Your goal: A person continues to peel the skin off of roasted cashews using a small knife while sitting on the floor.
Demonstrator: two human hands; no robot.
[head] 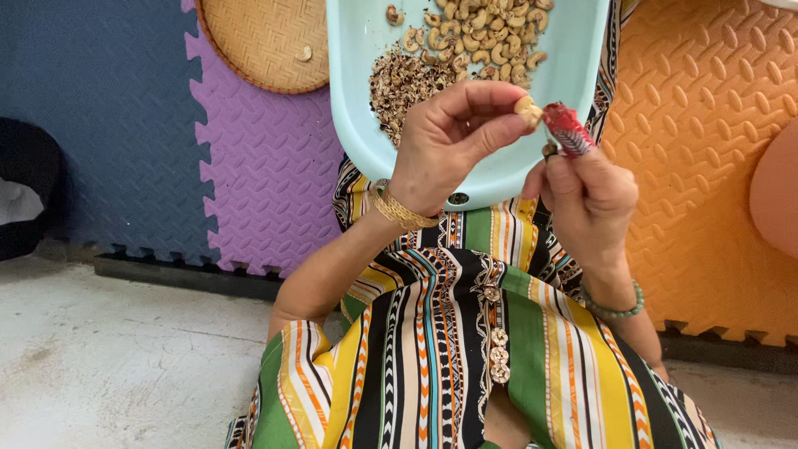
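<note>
My left hand [453,137] pinches a pale cashew nut [526,108] between thumb and fingertips, just over the near rim of a light blue tray [357,100]. My right hand [586,195] grips a small tool with a red wrapped handle [568,129], its tip right against the nut. On the tray lie a heap of peeled cashews [482,37] at the far side and a pile of brown skins [403,87] nearer my left hand. The tray rests on my lap, over a striped multicoloured dress.
A round woven basket [266,41] with one nut in it lies on the purple foam mat at upper left. Blue mat [100,125] lies left, orange mat [715,166] right. Bare concrete floor [125,357] is at lower left. A dark object [25,187] sits at the far left edge.
</note>
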